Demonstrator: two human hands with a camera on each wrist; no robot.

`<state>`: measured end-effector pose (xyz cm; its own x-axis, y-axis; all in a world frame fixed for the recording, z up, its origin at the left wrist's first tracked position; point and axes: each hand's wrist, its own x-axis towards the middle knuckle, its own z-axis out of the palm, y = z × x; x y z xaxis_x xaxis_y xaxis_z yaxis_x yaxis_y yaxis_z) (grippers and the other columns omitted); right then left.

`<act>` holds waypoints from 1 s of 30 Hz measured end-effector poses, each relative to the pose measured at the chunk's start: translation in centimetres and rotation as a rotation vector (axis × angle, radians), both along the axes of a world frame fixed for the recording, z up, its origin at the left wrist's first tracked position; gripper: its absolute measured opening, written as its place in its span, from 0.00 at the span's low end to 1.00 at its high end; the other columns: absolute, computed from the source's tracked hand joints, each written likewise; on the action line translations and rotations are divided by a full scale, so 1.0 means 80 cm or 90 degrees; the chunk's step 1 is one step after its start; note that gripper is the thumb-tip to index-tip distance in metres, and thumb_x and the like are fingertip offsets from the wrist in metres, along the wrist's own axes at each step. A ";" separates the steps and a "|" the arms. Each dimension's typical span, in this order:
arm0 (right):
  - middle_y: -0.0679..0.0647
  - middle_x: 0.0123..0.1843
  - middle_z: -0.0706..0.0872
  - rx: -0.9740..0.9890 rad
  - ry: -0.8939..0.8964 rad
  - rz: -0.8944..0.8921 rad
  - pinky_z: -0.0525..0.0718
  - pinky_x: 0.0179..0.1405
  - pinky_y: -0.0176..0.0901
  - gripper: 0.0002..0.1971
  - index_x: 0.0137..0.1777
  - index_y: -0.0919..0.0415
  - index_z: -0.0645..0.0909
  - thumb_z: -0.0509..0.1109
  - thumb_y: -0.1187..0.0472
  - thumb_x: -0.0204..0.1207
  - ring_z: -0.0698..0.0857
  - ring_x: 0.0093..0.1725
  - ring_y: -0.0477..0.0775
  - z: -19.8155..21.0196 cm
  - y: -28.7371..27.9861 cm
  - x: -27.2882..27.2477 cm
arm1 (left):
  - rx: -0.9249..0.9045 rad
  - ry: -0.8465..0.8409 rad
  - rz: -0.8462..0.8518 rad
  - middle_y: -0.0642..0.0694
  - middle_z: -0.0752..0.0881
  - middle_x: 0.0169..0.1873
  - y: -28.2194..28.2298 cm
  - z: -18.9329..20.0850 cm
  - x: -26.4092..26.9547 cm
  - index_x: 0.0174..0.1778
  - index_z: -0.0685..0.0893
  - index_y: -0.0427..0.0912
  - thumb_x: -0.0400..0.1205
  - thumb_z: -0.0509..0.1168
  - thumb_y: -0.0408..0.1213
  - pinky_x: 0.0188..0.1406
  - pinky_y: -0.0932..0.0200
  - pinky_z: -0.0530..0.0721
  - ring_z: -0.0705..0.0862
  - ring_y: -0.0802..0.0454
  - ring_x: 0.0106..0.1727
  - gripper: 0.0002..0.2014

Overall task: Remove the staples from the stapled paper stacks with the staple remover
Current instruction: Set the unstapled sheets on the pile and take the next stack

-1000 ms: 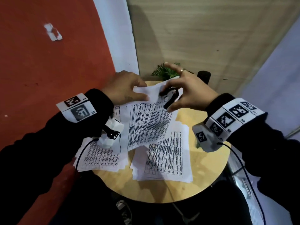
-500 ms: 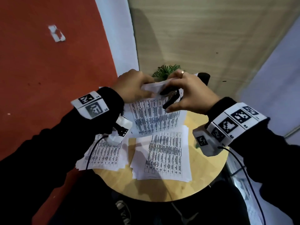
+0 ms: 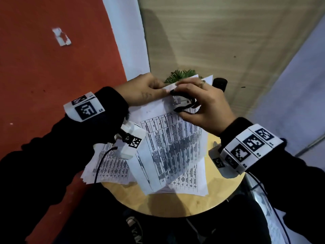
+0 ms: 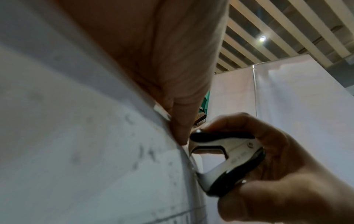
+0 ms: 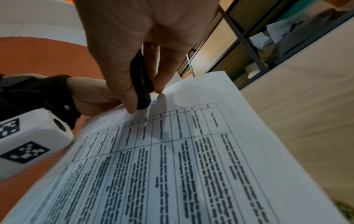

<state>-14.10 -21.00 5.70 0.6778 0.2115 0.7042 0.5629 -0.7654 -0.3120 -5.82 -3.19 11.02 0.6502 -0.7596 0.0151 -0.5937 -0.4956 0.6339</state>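
Up top, head view: we hold a stapled paper stack point(image 3: 168, 138) lifted above the round counter point(image 3: 175, 205). Our left hand point(image 3: 144, 90) pinches its top edge, and our right hand point(image 3: 202, 104) has its fingers curled round the staple remover point(image 3: 182, 103), set at that same top edge just beside the left thumb. Two more paper stacks point(image 3: 112, 166) lie flat on the counter below; a green plant point(image 3: 179, 76) & a black object sit behind.

Left wrist view: remover's metal prongs touch the sheet edge, right fingers point(image 4: 229, 122) clenched on its black grips.

Right wrist view: thumb & fingers squeeze the remover against the printed page, near the upper corner.
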 end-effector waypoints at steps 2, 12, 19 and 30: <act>0.57 0.59 0.85 -0.005 0.005 0.011 0.87 0.44 0.59 0.22 0.59 0.62 0.84 0.76 0.63 0.63 0.87 0.53 0.60 0.001 0.001 -0.001 | -0.007 0.011 -0.019 0.50 0.71 0.25 0.001 0.003 -0.001 0.32 0.82 0.47 0.85 0.60 0.38 0.20 0.69 0.61 0.65 0.63 0.21 0.15; 0.60 0.54 0.87 -0.111 -0.042 0.010 0.87 0.37 0.58 0.20 0.57 0.64 0.85 0.76 0.63 0.62 0.88 0.47 0.65 0.012 0.008 -0.004 | -0.020 0.050 -0.032 0.40 0.71 0.31 0.008 0.002 -0.003 0.46 0.77 0.18 0.85 0.59 0.44 0.23 0.62 0.63 0.66 0.51 0.30 0.25; 0.59 0.52 0.88 -0.142 -0.045 0.004 0.87 0.35 0.56 0.18 0.55 0.63 0.85 0.75 0.64 0.63 0.88 0.45 0.65 0.013 0.008 -0.001 | -0.009 0.040 -0.008 0.46 0.68 0.23 0.005 0.004 -0.007 0.40 0.76 0.18 0.86 0.57 0.41 0.17 0.69 0.60 0.62 0.62 0.20 0.24; 0.62 0.40 0.87 -0.182 -0.067 -0.018 0.85 0.29 0.53 0.13 0.50 0.66 0.85 0.74 0.64 0.64 0.85 0.35 0.66 0.011 0.013 0.001 | -0.023 0.040 0.018 0.57 0.68 0.18 0.001 -0.004 -0.007 0.42 0.78 0.18 0.86 0.58 0.40 0.16 0.69 0.59 0.61 0.63 0.17 0.22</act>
<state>-13.98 -19.96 6.54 0.6133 0.3928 0.6853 0.5577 -0.8297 -0.0235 -6.39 -3.15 10.72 0.6724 -0.7402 0.0016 -0.5383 -0.4876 0.6874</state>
